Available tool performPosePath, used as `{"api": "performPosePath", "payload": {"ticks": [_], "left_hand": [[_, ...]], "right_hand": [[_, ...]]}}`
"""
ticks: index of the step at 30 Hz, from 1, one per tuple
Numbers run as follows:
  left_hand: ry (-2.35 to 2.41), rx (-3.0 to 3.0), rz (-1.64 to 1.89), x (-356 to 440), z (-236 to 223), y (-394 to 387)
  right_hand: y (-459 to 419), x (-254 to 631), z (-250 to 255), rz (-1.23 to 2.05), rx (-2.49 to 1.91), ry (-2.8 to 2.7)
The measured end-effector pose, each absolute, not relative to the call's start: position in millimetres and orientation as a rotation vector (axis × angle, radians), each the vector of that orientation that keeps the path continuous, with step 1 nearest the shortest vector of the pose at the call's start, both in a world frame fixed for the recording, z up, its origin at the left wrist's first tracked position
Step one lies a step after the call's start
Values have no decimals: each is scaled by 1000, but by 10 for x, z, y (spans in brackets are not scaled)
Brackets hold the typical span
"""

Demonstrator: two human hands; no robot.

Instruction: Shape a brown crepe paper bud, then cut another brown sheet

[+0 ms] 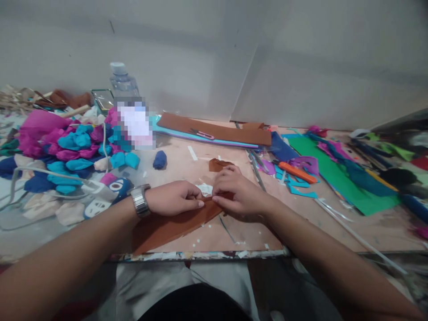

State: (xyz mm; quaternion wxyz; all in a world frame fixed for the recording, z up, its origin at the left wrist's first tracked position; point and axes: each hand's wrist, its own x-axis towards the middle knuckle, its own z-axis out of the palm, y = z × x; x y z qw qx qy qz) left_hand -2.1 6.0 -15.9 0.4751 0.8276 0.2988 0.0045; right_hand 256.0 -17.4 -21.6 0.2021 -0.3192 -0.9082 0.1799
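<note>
At the near edge of the table (234, 234), my left hand (177, 198) and right hand (232, 191) pinch what seems brown fabric (180, 225).

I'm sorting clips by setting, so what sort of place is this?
Probably a craft workshop: brown fabric-like material under both hands, an orange-handled cutter among coloured scraps, and a pile of pink and blue bunched pieces on a worn worktable.

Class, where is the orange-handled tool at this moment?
In the head view, the orange-handled tool lies right of the right hand, beside the green sheet.
</note>
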Motion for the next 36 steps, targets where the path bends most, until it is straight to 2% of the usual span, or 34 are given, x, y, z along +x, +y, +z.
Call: {"api": "performPosePath", "payload": {"ticks": [36], "left_hand": [[900,2118,180,79,-137,-81]], "right_hand": [[-263,2404,-237,375,-895,-2425]]}}
